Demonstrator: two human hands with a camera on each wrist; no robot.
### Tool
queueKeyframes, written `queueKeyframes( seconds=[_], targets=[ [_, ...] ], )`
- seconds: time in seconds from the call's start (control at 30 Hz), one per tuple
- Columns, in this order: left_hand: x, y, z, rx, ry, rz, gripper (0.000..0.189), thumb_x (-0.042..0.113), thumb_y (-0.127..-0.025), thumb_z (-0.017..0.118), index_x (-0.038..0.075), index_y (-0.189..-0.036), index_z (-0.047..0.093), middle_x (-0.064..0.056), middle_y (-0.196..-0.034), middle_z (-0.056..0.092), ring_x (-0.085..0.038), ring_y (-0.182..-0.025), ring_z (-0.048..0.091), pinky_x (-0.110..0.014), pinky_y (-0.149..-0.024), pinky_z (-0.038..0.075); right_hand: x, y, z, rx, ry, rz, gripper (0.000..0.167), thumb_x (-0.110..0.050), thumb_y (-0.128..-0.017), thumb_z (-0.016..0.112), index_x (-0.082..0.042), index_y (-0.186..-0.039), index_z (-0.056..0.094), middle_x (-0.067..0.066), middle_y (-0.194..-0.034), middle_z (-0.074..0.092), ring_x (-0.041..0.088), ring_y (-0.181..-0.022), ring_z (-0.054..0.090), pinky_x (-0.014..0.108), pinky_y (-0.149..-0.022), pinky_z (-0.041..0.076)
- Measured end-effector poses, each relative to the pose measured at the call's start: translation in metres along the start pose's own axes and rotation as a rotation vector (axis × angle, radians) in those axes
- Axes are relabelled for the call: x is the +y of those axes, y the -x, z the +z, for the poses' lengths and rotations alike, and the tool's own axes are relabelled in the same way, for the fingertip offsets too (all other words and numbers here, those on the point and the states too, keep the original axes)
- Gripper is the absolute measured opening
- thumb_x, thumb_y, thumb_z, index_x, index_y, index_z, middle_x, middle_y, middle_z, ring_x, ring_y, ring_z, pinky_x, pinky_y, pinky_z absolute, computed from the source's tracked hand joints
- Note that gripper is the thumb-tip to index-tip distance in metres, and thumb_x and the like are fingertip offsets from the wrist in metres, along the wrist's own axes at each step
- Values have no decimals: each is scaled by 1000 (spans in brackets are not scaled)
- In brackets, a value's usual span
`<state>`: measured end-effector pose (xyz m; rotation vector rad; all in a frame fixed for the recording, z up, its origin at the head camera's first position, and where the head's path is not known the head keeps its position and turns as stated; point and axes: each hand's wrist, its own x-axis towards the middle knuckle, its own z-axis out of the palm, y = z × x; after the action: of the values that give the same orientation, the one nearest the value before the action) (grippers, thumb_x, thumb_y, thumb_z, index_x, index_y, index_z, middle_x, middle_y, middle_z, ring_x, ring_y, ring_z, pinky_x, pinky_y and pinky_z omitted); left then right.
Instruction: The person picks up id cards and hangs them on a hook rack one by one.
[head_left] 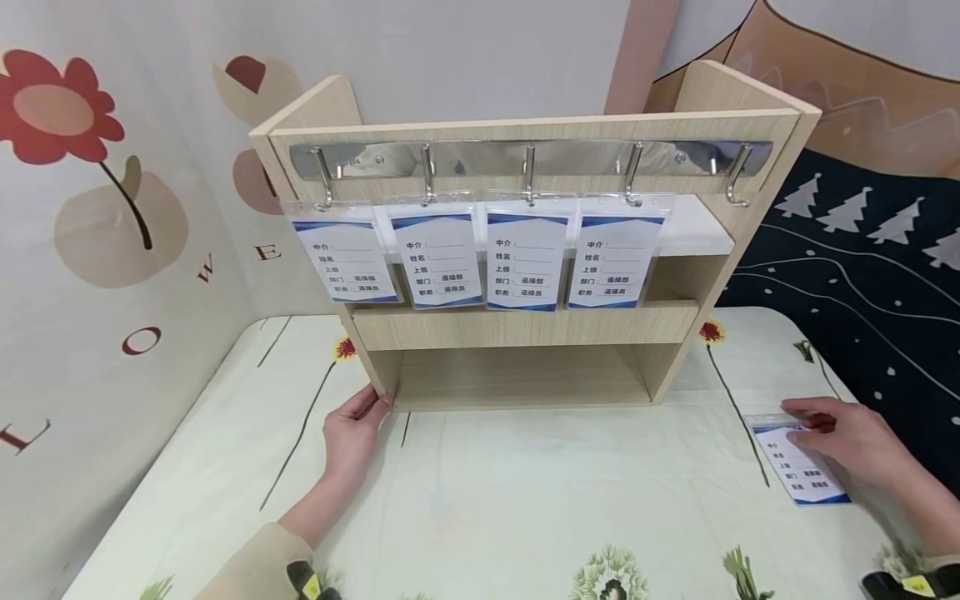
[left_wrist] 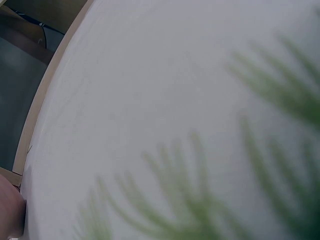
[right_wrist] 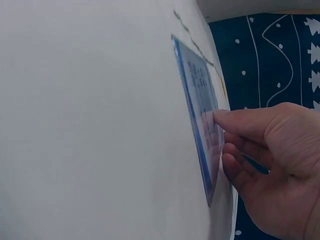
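A pale wooden shelf rack [head_left: 525, 327] stands on the table, a metal hook rail [head_left: 495, 158] across its upper front. Several clear-sleeved name badges [head_left: 527, 260] hang from its hooks; the rightmost hook [head_left: 738, 175] bears none. My left hand [head_left: 354, 433] touches the rack's lower left corner with its fingertips; in the left wrist view only a bit of that hand [left_wrist: 10, 210] shows. Over at the right, my right hand [head_left: 855, 433] pinches the edge of another name badge [head_left: 806, 467] between thumb and fingers. The right wrist view shows this badge [right_wrist: 197, 95] tilted, close over the cloth.
A pale flowered cloth [head_left: 510, 492] covers the table. Behind it hang a light curtain [head_left: 480, 58] with printed flowers and letters and, at the right, a dark blue fabric [head_left: 840, 275] with white trees. A white panel [head_left: 697, 229] lies inside the rack behind the badges.
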<state>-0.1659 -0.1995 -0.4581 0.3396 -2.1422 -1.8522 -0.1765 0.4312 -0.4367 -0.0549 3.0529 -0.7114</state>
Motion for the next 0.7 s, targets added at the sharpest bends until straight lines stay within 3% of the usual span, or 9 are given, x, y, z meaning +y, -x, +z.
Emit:
queueKeyframes(
  seconds=[0.2, 0.37, 0.57, 0.7],
  targets=[
    [0, 0, -1, -3, -8, 2, 40, 2, -99, 66, -5, -138, 59, -25, -134, 60, 5, -98, 65, -10, -84, 54, 1, -2, -1, 5, -20, -19, 43, -8, -89, 78, 11, -125, 65, 14, -100, 65, 18, -81, 50, 18, -59, 39],
    [0, 0, -1, 4, -12, 7, 39, 1, -98, 66, -6, -137, 60, -25, -133, 61, 2, -100, 66, -10, -83, 54, 3, -5, 0, 2, -16, -45, 42, -6, -87, 79, 11, -123, 66, 16, -103, 69, 9, -77, 49, 16, -59, 41],
    [-1, -2, 0, 2, -8, 16, 40, 1, -98, 67, -5, -137, 61, -25, -133, 61, 0, -101, 67, -11, -83, 55, 2, -8, -2, -27, -24, -25, 42, -3, -87, 77, 14, -123, 63, 18, -101, 67, 17, -80, 50, 18, -58, 41],
    [-2, -1, 0, 2, -10, 13, 40, 2, -98, 68, -5, -137, 61, -25, -133, 61, 1, -101, 66, -11, -83, 54, 4, -11, -3, -48, -30, -37, 42, -2, -87, 76, 15, -123, 61, 15, -99, 65, 14, -78, 49, 18, -59, 41]
  ],
)
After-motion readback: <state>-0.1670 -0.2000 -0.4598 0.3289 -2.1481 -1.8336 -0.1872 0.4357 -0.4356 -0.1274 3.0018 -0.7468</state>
